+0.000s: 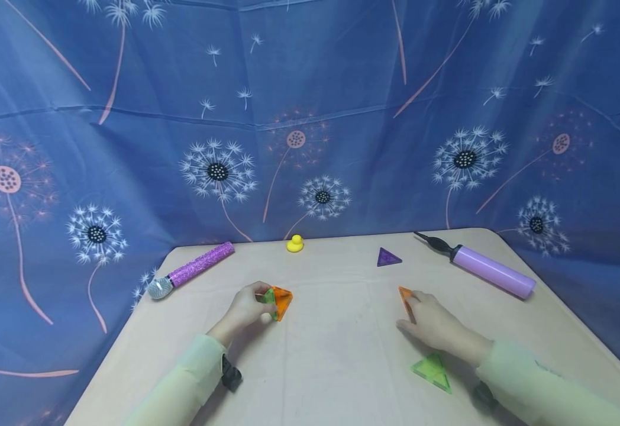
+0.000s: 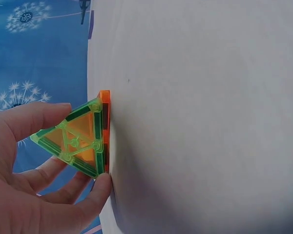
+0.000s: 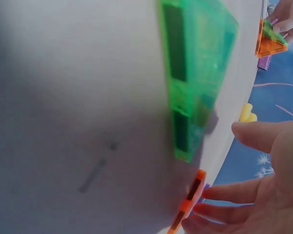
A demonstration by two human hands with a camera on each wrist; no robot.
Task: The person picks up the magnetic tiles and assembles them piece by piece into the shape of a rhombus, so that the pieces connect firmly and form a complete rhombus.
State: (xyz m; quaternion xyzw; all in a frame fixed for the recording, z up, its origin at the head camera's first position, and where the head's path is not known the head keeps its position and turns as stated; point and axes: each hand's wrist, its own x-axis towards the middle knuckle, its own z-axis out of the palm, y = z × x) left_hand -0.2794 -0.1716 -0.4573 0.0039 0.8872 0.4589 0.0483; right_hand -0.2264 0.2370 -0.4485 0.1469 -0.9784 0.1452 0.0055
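My left hand [image 1: 244,307] pinches a green triangular magnetic tile [image 2: 74,139] between thumb and fingers. It leans upright against orange triangular tile pieces [image 1: 283,300], whose lower edge meets the table. In the left wrist view, orange shows through the green tile. My right hand [image 1: 436,325] touches a flat orange triangular tile [image 1: 407,300] with its fingertips, the thumb held apart; the hand hides part of this tile. Nearer the front, beside the right forearm, a loose green triangular tile [image 1: 432,371] lies on the table.
At the back of the cream-covered table [image 1: 336,355] lie a purple triangular tile [image 1: 388,257], a yellow rubber duck [image 1: 295,244] and a lilac balloon pump [image 1: 488,269]. A glittery purple toy microphone [image 1: 198,266] is at left. Behind hangs a blue dandelion-print cloth [image 1: 374,148].
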